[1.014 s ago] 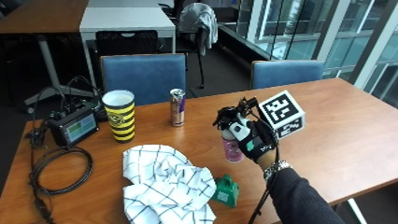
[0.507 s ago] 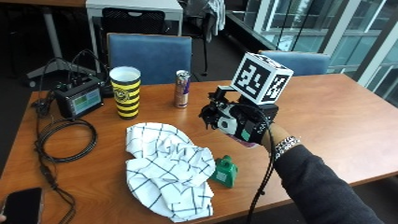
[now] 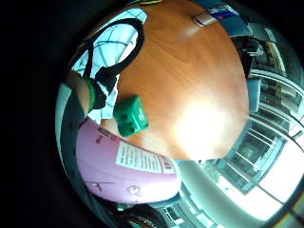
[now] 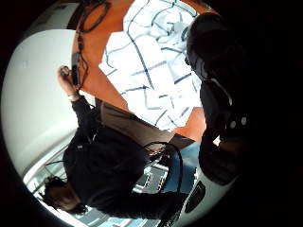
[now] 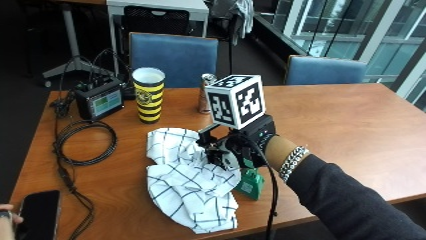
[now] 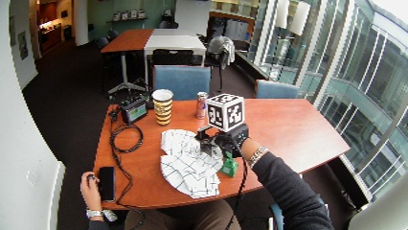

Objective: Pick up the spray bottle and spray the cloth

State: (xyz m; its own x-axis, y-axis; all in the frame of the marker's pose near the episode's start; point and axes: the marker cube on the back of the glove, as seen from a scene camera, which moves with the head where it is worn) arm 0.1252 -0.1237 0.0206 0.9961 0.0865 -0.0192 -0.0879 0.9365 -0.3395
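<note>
Taking the cloth (image 5: 190, 185) as the landmark: off its far-left corner sits a small monitor box (image 5: 100, 102), and just behind it a yellow-and-black cup (image 5: 149, 95) and a slim can (image 5: 206, 92). The cloth lies crumpled on the table (image 5: 346, 125). Over its right edge hangs the gloved right hand (image 5: 243, 147), fingers wrapped round the pink spray bottle (image 3: 126, 166), lifted off the wood. A small green object (image 5: 250, 184) stands just right of the cloth. The nozzle (hidden behind the glove) may not face the cloth, so a squeeze could wet the table instead.
</note>
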